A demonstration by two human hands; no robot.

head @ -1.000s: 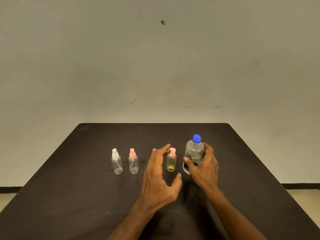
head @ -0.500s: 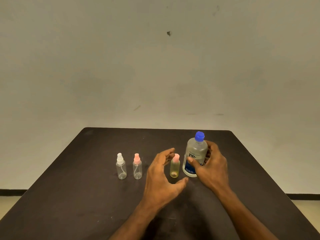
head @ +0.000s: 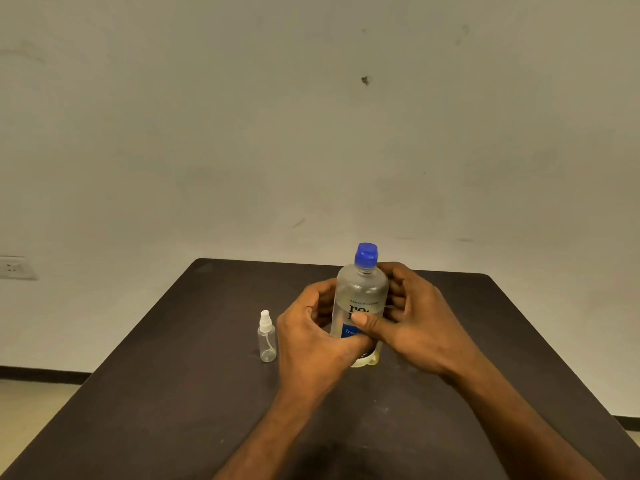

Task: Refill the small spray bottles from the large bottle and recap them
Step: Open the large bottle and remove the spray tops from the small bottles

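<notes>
The large clear bottle (head: pixel 360 292) with a blue cap (head: pixel 366 254) and a blue-and-white label is upright over the middle of the dark table (head: pixel 173 393). My right hand (head: pixel 415 323) wraps it from the right, thumb across the label. My left hand (head: pixel 311 341) curls around its left side and lower part. A small clear spray bottle with a white top (head: pixel 266 337) stands just left of my left hand. The base of a yellowish small bottle (head: pixel 367 362) shows below my hands. The other small bottles are hidden behind my left hand.
The table's far edge runs close to a plain pale wall. A wall socket (head: pixel 12 267) sits at the far left. Floor shows beyond the table's left and right edges.
The large bottle has moved left toward the table's middle, held higher. My left hand has gone from hovering open to closing on it. The pink-topped bottles are now covered.
</notes>
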